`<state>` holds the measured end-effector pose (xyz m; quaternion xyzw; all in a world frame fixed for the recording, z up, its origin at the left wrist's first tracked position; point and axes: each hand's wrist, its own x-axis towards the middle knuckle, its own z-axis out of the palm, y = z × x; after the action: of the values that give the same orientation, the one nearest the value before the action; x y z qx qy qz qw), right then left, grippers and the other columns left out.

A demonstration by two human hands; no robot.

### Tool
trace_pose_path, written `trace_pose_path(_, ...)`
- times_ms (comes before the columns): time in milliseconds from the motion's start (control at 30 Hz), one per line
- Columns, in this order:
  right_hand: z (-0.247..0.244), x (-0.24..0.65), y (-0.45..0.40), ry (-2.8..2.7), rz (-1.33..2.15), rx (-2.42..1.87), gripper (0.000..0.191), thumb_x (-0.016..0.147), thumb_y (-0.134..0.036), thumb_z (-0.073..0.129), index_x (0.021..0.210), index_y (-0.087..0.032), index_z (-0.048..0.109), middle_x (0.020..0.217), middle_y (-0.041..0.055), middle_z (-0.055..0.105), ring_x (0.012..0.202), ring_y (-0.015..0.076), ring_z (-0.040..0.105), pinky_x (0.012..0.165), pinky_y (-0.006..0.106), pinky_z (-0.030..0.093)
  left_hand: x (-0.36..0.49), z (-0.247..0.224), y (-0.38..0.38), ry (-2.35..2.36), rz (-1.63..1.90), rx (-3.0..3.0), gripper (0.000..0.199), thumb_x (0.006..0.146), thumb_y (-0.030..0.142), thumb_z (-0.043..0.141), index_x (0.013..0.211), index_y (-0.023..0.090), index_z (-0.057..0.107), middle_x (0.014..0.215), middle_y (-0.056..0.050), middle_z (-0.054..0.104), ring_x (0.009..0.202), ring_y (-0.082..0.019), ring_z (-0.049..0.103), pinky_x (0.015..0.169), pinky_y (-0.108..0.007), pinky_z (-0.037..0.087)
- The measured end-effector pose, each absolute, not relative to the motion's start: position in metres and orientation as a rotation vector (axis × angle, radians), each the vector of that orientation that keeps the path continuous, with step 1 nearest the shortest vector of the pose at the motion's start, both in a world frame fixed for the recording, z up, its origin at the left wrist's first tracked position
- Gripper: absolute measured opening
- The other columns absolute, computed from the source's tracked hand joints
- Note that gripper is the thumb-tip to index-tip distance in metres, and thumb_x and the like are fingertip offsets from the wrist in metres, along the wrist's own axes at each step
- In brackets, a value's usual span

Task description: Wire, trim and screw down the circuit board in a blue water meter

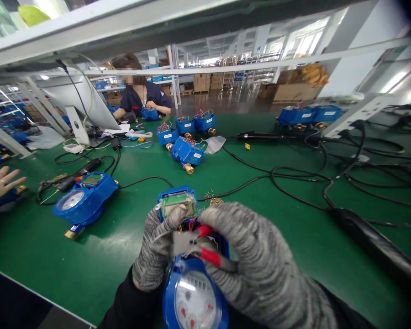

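Note:
A blue water meter (169, 292) with a round dial lies in front of me, its upper housing uncovered. My left hand (150, 251), in a grey knitted glove, grips the meter near that housing, the thumb over a green circuit board (173, 201). Red and yellow wires show just below the board. In my right hand (263, 251), gloved alike, is a pair of pliers (185, 243) with red and grey handles. Its metal head points left across the meter, above the dial. Whether the jaws touch a wire I cannot make out.
Another blue meter (85, 198) and a power screwdriver (78, 174) lie to the left. Small screws (215, 201) are piled behind my hands. Several meters (188, 151) stand farther back. Black cables (294, 176) cross the right side. Another person's hand (2, 183) shows at far left; a co-worker (144, 93) sits opposite.

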<state>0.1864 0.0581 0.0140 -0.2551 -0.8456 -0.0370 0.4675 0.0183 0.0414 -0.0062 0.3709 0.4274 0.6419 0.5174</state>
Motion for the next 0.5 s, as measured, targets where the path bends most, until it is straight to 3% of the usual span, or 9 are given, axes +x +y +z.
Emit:
trace_pose_path(133,0.03,0.22,0.076,-2.037,-0.166,-0.86,0.033,0.09,-0.03,0.06,0.119,-0.015,0.058,0.106,0.0126,0.069,0.097,0.0295,0.068,0.087,0.048,0.058,0.015,-0.014,0.044,0.967,1.558,0.805,0.032,0.082,0.036,0.072,0.107,0.015,0.072,0.103,-0.009,0.076,0.095,-0.026,0.072,0.091,-0.038,0.056)
trace_pose_path(333,0.031,0.232,0.082,-2.251,-0.368,-0.915,0.028,0.093,-0.031,0.052,0.115,-0.016,0.061,0.106,0.015,0.069,0.093,0.0361,0.066,0.078,0.058,0.057,0.014,-0.014,0.041,0.926,1.513,0.786,0.023,0.089,0.031,0.066,0.106,0.017,0.072,0.104,-0.007,0.076,0.102,-0.024,0.071,0.098,-0.037,0.053)
trace_pose_path(500,0.026,0.223,0.078,-2.234,-0.297,-0.863,0.028,0.091,-0.028,0.054,0.116,-0.017,0.059,0.105,0.0131,0.069,0.091,0.034,0.067,0.075,0.053,0.059,0.015,-0.01,0.042,1.002,1.551,0.888,0.021,0.085,0.03,0.072,0.102,0.018,0.074,0.104,-0.006,0.077,0.099,-0.022,0.071,0.094,-0.033,0.054)
